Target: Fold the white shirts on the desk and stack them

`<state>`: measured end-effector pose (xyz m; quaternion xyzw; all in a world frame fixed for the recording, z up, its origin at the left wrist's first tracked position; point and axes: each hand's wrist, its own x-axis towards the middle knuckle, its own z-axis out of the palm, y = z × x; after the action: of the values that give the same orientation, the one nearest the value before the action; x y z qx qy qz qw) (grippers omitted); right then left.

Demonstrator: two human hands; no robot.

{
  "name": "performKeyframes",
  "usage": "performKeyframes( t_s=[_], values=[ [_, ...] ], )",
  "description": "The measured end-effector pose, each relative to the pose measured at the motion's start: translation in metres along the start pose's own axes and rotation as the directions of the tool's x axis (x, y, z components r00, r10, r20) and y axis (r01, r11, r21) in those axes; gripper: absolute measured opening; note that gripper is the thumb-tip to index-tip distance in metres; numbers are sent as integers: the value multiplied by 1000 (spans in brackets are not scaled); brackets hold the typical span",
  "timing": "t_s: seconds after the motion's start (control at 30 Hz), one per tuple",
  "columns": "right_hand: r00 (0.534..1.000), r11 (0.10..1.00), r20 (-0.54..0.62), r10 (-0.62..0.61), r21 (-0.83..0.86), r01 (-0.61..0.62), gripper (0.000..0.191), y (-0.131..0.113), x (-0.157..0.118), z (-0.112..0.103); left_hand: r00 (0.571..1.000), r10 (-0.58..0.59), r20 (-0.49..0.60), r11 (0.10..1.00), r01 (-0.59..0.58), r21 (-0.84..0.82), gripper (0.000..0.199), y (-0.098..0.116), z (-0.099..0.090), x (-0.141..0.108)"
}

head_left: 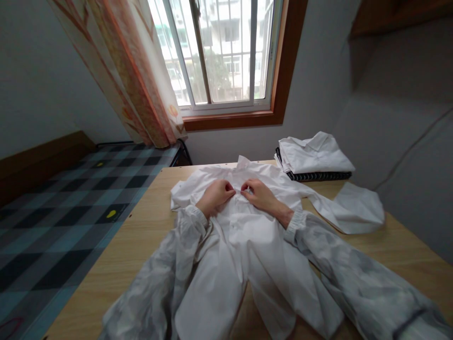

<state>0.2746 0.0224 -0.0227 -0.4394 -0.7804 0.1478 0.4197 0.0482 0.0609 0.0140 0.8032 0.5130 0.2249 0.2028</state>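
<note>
A white long-sleeved shirt [262, 236] lies spread on the wooden table [141, 236], collar toward the window and hem toward me. One of its sleeves stretches out to the right. My left hand [216, 194] pinches the shirt at the front placket, fingertips pressed together. Close beside it, my right hand [260, 194] also pinches the placket fabric between thumb and fingers. A small gap separates the two hands. Any button between the fingertips is too small to make out.
At the table's back right sits a stack of folded clothes [314, 156], white on top with a black striped piece below. A bed with a checked cover [85, 203] adjoins on the left. A curtain [134, 75] hangs beside the window [230, 56] behind the table.
</note>
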Motion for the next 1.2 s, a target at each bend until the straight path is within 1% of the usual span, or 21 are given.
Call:
performKeyframes(
  t_s=[0.07, 0.13, 0.2, 0.23, 0.3, 0.43, 0.57, 0.7, 0.87, 1.03, 1.1, 1.2],
  values=[
    [1000, 1000, -31, 4, 25, -4, 8, -1, 0, 0, 999, 6, 32, 998, -4, -63, 15, 1, 3, -1],
    [994, 998, -105, 15, 56, -9, 6, -4, 1, 0, 998, 20, 57, 980, -8, -199, 17, 2, 6, -1],
    [985, 997, -174, 19, 80, -5, 4, -7, 1, 0, 998, 24, 65, 940, 0, -342, 19, 4, 10, -2],
    [982, 996, -190, 16, 85, 0, 3, -8, 1, -1, 998, 28, 61, 918, -2, -396, 20, 5, 12, -2],
    [983, 997, -182, 5, 80, 9, 5, -10, 1, -2, 998, 51, 48, 890, -23, -454, 24, 7, 17, -1],
    [987, 996, -161, 24, 84, -11, 10, -8, 2, -1, 996, 84, 4, 862, -71, -503, 34, 10, 20, -1],
    [988, 994, -143, 52, 105, -38, 10, -4, 2, 1, 998, 62, 8, 830, -47, -555, 42, 9, 15, -5],
    [987, 993, -144, 70, 108, -55, 13, -3, 3, 2, 998, 68, 20, 822, -44, -567, 43, 8, 12, -7],
    [985, 985, -142, 94, 155, -71, 16, -3, 3, 2, 996, 84, 18, 814, -58, -578, 43, 8, 13, -6],
    [988, 981, -124, 96, 179, -72, 21, -1, 3, 2, 996, 67, 55, 782, -18, -624, 46, 8, 13, -6],
    [988, 984, -127, 89, 165, -68, 23, -1, 3, 2, 996, 56, 74, 768, 4, -640, 48, 9, 11, -8],
    [988, 989, -136, 68, 136, -50, 25, -2, 3, 0, 995, 37, 89, 771, 28, -636, 49, 12, 9, -10]
  ],
)
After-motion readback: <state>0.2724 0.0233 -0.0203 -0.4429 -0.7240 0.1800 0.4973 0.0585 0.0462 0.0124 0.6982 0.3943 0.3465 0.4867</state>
